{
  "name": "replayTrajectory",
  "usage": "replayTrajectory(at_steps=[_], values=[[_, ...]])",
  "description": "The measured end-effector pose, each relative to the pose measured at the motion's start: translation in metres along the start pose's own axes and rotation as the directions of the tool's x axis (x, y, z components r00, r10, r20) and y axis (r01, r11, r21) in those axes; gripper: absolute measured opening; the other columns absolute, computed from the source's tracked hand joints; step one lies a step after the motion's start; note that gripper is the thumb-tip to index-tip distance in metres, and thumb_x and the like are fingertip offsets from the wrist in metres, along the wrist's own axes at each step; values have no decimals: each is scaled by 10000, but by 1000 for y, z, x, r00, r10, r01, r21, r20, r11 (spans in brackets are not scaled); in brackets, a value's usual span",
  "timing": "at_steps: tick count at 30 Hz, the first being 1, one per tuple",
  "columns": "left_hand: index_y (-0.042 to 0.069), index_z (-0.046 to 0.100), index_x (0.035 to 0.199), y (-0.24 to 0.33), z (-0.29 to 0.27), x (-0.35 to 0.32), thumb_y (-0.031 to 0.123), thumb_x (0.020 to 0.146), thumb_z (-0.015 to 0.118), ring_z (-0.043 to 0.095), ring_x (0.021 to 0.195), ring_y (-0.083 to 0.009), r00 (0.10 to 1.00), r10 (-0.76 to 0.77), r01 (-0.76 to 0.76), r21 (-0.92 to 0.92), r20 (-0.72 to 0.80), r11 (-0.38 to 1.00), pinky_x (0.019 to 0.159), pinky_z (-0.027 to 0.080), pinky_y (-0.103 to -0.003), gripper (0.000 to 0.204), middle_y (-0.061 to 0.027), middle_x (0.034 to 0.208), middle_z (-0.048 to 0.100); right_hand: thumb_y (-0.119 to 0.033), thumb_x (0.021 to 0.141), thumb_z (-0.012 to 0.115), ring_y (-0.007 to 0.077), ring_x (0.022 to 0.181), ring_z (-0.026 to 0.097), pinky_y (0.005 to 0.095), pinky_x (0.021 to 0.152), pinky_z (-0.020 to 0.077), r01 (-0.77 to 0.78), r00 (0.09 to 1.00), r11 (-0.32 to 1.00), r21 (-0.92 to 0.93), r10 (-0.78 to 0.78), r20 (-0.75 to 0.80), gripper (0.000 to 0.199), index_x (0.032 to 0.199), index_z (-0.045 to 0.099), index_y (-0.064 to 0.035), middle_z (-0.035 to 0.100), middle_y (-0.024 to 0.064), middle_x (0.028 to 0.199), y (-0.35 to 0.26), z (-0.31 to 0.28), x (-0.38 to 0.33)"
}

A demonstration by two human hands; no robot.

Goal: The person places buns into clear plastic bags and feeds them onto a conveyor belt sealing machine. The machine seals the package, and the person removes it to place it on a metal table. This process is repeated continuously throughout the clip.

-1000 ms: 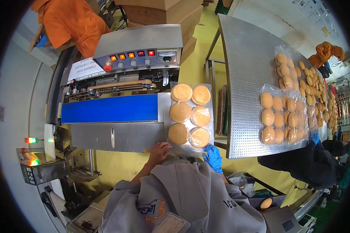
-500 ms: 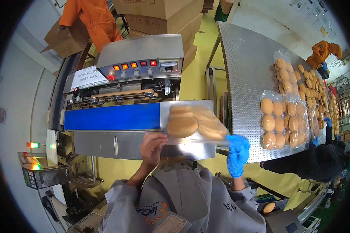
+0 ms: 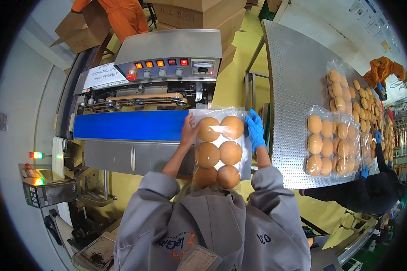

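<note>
A clear plastic bag of buns (image 3: pixel 219 153) lies in front of me, its round golden buns in two columns. Its upper end rests on the metal plate at the right end of the blue conveyor belt (image 3: pixel 131 125), and the lower end reaches toward my apron. My bare left hand (image 3: pixel 189 130) pinches the bag's upper left edge, thumb over the film. At the upper right edge, my right hand (image 3: pixel 255 128) in a blue glove holds the film, fingers pointing away from me. Just beyond the belt stands a band sealing machine (image 3: pixel 167 54) with lit red and orange switches.
On the right, a perforated metal table (image 3: pixel 294 90) carries filled bun bags (image 3: pixel 320 144) and many loose buns (image 3: pixel 364 104). Co-workers in orange (image 3: pixel 126 20) and dark clothing (image 3: pixel 362 192) are nearby. Cardboard boxes (image 3: pixel 199 18) are stacked behind the machine. A device with lights (image 3: pixel 49 187) stands at left.
The bag, tilted and blurred before, now lies flatter with its buns facing up and its far end on the plate. Both hands have moved forward along its sides.
</note>
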State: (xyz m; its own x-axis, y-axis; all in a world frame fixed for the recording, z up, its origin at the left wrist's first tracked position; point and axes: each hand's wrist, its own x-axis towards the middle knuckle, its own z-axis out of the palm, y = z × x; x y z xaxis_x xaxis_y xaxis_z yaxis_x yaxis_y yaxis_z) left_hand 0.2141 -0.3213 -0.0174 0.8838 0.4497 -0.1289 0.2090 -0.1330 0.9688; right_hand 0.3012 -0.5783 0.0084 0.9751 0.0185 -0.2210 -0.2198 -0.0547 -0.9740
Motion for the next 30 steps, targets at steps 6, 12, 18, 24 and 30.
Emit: replayTrajectory(at_steps=[6, 12, 18, 24, 30], values=[[38, 236, 1392, 7, -2, -131, 427, 670, 734, 303, 1257, -400, 919, 280, -381, 447, 276, 809, 1011, 243, -497, 959, -251, 1371, 295, -110, 820, 633, 242, 1196, 411, 337, 1028, 316, 9, 998, 999, -45, -6, 69, 569, 1302, 362, 24, 409, 149, 1322, -4, -13, -102], [37, 247, 1386, -8, 7, -151, 367, 788, 629, 293, 1255, -402, 961, 246, -277, 439, 127, 855, 976, 259, -503, 782, -245, 1375, 291, -116, 720, 712, 308, 1197, 406, 351, 1042, 307, 319, 947, 856, -406, -270, 174, 744, 1347, 328, -2, 414, 179, 1290, 24, -2, -141], [3, 252, 1371, -11, 14, -142, 328, 834, 585, 301, 1244, -389, 965, 260, -240, 495, 28, 835, 993, 258, -470, 711, -228, 1363, 311, -133, 734, 708, 293, 1189, 419, 357, 1035, 316, 250, 967, 858, -450, -201, 154, 711, 1332, 348, 4, 438, 176, 1268, 19, -8, -124], [-43, 421, 1255, -4, 18, -1, 362, 844, 594, 529, 1053, -343, 986, -69, 75, 37, -150, 996, 917, 405, -391, 602, -222, 1131, 554, -251, 847, 592, 239, 1151, 491, 310, 967, 371, 3, 1000, 961, -276, -8, -14, 496, 1230, 462, 35, 487, 176, 1260, -15, -3, -24], [-29, 643, 910, 23, 30, 76, 205, 828, 648, 656, 762, -204, 936, -327, 272, 323, 128, 906, 659, 505, -283, 248, -135, 806, 668, -179, 819, 575, 234, 603, 573, 354, 580, 479, 436, 893, 651, -621, -230, 386, 180, 761, 623, -16, 621, 54, 695, 30, -5, 85]])
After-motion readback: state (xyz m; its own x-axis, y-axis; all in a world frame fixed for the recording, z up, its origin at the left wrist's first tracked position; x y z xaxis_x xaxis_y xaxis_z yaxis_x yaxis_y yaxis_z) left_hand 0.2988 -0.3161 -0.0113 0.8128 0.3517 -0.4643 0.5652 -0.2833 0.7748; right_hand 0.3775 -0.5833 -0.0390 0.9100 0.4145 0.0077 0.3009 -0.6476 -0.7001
